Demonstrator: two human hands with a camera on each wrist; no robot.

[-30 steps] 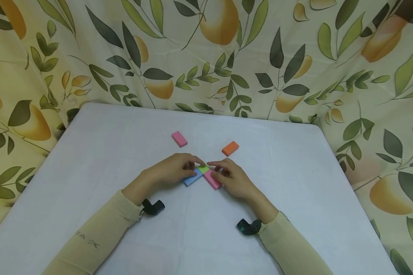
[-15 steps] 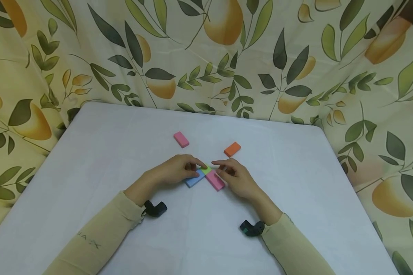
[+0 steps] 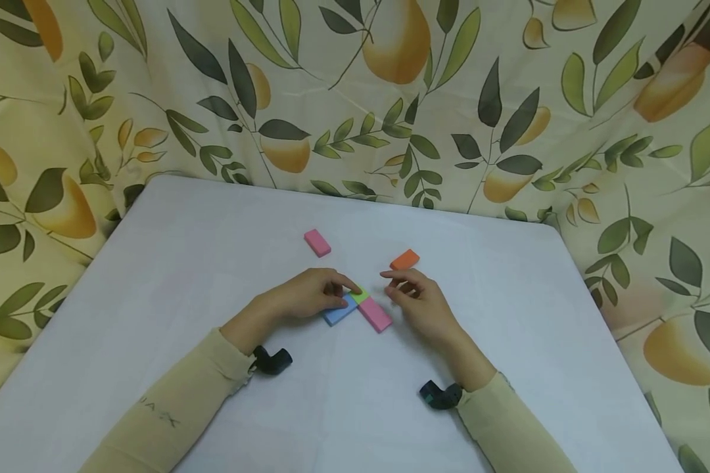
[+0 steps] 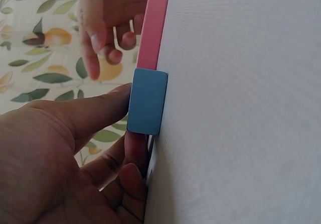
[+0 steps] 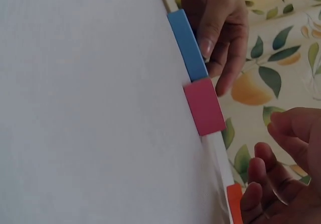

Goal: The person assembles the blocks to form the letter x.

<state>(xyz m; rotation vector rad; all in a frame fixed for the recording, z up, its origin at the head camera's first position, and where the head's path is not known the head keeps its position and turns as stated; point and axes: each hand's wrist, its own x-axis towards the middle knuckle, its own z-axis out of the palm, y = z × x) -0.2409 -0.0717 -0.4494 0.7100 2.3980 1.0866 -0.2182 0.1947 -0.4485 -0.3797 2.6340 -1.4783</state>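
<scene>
My left hand holds a flat blue block on the table, its thumb on the top face and other fingers along the far side. Its index fingertip touches a green block, mostly covered in the head view. A pink block runs from the green piece toward the near right, forming a V with the blue one. Thumb and fingers spread apart, my right hand hovers right of the pink block with nothing in it. Its index fingertip is close to an orange block.
Another pink block lies farther back on the left of the white-covered table. Behind the table hangs a patterned curtain. Each wrist carries a small black camera, the left camera and the right camera.
My right hand has drawn off the near pink block and moved right, toward the orange block. My left hand stays at the blue and green blocks. The head view has shifted slightly.
</scene>
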